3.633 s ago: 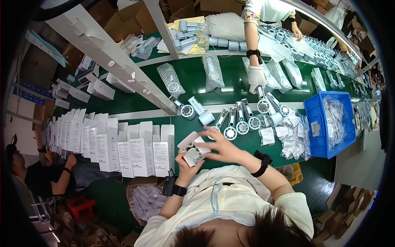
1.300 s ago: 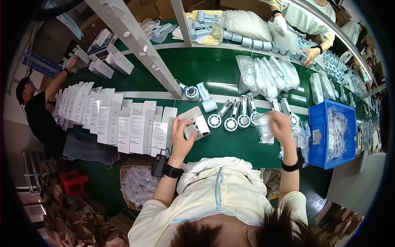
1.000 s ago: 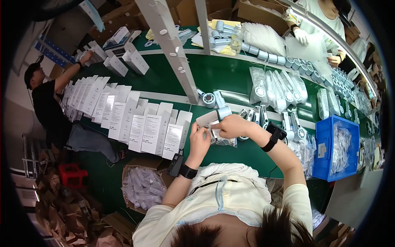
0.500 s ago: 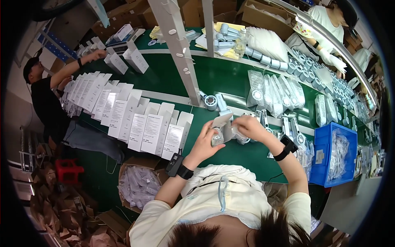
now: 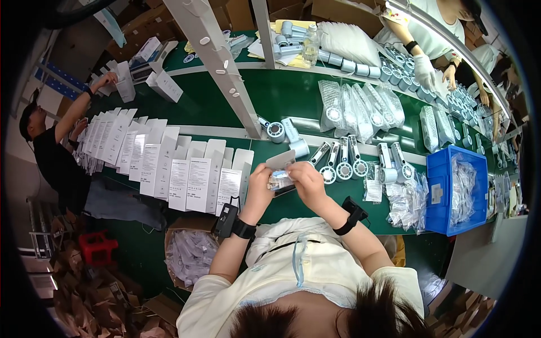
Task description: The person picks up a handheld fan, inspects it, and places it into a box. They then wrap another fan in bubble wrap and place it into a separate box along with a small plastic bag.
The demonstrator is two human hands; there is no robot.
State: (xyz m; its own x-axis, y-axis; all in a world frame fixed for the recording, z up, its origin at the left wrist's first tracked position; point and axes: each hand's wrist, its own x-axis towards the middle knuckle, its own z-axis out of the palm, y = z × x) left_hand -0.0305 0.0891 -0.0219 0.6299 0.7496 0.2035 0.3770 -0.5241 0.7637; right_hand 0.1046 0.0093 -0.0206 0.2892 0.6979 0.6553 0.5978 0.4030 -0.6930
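In front of my chest my left hand is closed around a small open carton, its flap standing up. My right hand has its fingers pinched together at the carton's mouth, on a clear plastic bag partly inside it. What the bag holds is mostly hidden by my fingers. Just beyond the carton lie grey-blue handheld fans. Right of my right hand, several more handheld fans lie in a row on the green table.
Open white cartons stand in rows on the left. A metal post rises beyond my hands. To the right are small bagged parts and a blue bin. Bubble-wrapped fans lie farther back. Co-workers stand at far left and far right.
My right hand has moved in to the carton's mouth with the clear bag, which was beside the carton. My view has shifted rightward. The left co-worker's hand is now at another carton.
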